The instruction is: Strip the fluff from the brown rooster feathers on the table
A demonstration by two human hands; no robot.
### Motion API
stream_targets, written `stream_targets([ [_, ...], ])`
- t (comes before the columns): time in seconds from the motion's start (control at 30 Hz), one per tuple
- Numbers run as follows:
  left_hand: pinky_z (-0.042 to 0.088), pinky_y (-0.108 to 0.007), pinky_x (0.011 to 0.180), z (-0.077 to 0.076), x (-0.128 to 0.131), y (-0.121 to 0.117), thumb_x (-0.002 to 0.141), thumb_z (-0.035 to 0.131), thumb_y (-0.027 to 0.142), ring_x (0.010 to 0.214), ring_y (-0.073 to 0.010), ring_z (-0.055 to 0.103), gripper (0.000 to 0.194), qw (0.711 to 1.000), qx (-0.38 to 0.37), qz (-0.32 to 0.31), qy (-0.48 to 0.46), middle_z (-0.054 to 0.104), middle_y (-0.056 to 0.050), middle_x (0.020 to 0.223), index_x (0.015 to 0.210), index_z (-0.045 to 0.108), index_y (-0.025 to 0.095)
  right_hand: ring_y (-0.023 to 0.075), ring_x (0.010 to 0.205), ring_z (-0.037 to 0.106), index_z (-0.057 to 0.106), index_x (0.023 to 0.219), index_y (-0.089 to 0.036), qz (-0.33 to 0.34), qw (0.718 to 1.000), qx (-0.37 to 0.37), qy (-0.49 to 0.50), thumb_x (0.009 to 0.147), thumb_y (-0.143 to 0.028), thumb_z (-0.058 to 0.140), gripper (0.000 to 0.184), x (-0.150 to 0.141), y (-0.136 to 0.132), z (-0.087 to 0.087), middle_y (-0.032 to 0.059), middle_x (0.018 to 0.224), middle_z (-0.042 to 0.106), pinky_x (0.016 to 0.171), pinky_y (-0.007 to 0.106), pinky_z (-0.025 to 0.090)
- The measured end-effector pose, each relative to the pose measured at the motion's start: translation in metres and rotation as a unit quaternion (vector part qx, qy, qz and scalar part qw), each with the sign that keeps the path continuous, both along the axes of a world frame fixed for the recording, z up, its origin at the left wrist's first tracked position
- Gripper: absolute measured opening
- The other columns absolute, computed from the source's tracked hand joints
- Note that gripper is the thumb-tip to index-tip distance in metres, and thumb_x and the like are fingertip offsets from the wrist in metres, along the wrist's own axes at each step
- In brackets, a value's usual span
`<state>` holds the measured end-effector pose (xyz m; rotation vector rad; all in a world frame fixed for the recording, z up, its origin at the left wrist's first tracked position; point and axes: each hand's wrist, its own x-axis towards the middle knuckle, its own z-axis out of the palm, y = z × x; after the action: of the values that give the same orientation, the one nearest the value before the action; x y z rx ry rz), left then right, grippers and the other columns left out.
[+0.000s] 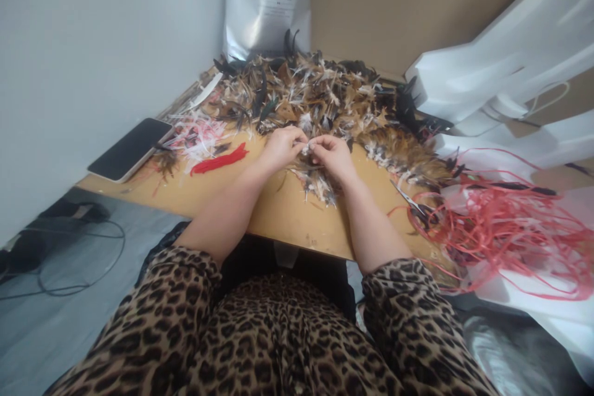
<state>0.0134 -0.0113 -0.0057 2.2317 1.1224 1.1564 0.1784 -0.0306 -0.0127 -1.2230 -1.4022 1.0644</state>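
Observation:
My left hand (282,147) and my right hand (334,154) meet over the middle of the table, fingertips pinched close together. Between them is a small bunch of feathers (305,150) with pale ends, gripped from both sides; the fingers partly cover it. Just below my hands, a few white and brown feathers (320,187) lie on the tabletop. Behind them spreads a large heap of brown, black and white feathers (297,90). A bundle of red thread (219,159) rests left of my left hand.
A phone (130,148) lies at the table's left edge, beside pink and white scraps (197,133). Scissors (411,199) and a tangle of red plastic strips (515,235) are on the right. A silver bag (266,18) stands at the back, white machine-like equipment (501,55) at right.

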Motion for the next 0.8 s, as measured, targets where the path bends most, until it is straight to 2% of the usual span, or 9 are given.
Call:
stream_targets([
  [0.1,0.043,-0.026,0.071,-0.002,0.000,0.000,0.073,0.061,0.010,0.071,-0.0138,0.058,0.008,1.000,0.006,0.002,0.002,0.067,-0.004,0.075,0.073,0.068,0.014,0.0061,0.045,0.050,0.067,0.076,-0.016,0.001,1.000,-0.013,0.013,0.066,-0.034,0.071,0.021,-0.001,-0.001,0.002,-0.0021,0.064,0.063,0.045,0.020,0.039],
  [0.23,0.044,-0.026,0.072,-0.004,0.000,0.001,0.073,0.062,0.011,0.072,-0.0136,0.059,0.008,1.000,0.010,0.004,0.011,0.069,-0.004,0.076,0.074,0.069,0.015,0.0066,0.045,0.046,0.063,0.072,-0.017,-0.020,1.000,-0.002,0.004,0.067,-0.036,0.069,0.020,-0.001,-0.001,0.001,-0.0044,0.055,0.056,0.046,0.021,0.036],
  [0.4,0.043,-0.026,0.069,0.000,-0.003,0.002,0.074,0.065,0.017,0.068,-0.0144,0.060,0.007,0.998,-0.011,0.028,0.055,0.070,-0.005,0.075,0.071,0.070,0.015,0.0096,0.047,0.048,0.057,0.069,-0.018,-0.086,0.991,0.054,-0.093,0.073,-0.028,0.059,0.011,0.003,0.004,-0.004,-0.0037,0.055,0.055,0.051,0.024,0.039],
  [0.47,0.043,-0.026,0.068,0.001,-0.005,0.003,0.073,0.066,0.018,0.067,-0.0146,0.061,0.007,0.997,-0.018,0.018,0.074,0.070,-0.005,0.073,0.068,0.070,0.015,0.0114,0.045,0.050,0.055,0.071,-0.019,-0.116,0.985,0.055,-0.115,0.075,-0.027,0.055,0.009,0.005,0.005,-0.005,-0.0038,0.052,0.055,0.052,0.026,0.041],
  [0.57,0.043,-0.025,0.066,0.003,-0.008,0.003,0.072,0.065,0.017,0.066,-0.0141,0.061,0.008,0.996,-0.027,-0.007,0.088,0.070,-0.004,0.070,0.066,0.070,0.015,0.0134,0.042,0.052,0.052,0.073,-0.020,-0.125,0.983,0.050,-0.128,0.079,-0.027,0.051,0.009,0.006,0.005,-0.004,-0.0045,0.046,0.054,0.052,0.027,0.042],
  [0.67,0.043,-0.025,0.065,0.005,-0.009,0.001,0.071,0.065,0.016,0.064,-0.0135,0.061,0.007,0.996,-0.039,-0.018,0.084,0.070,-0.003,0.068,0.065,0.070,0.015,0.0135,0.043,0.053,0.051,0.072,-0.021,-0.131,0.979,0.064,-0.139,0.080,-0.025,0.050,0.009,0.004,0.003,-0.003,-0.0046,0.046,0.054,0.054,0.027,0.043],
  [0.8,0.045,-0.025,0.066,0.010,-0.008,-0.003,0.067,0.067,0.013,0.061,-0.0127,0.060,0.006,0.996,-0.083,-0.014,0.043,0.067,-0.002,0.063,0.061,0.068,0.015,0.0128,0.042,0.051,0.051,0.073,-0.021,-0.133,0.982,0.074,-0.108,0.081,-0.028,0.051,0.011,0.004,0.005,-0.005,-0.0048,0.046,0.054,0.053,0.027,0.042],
])
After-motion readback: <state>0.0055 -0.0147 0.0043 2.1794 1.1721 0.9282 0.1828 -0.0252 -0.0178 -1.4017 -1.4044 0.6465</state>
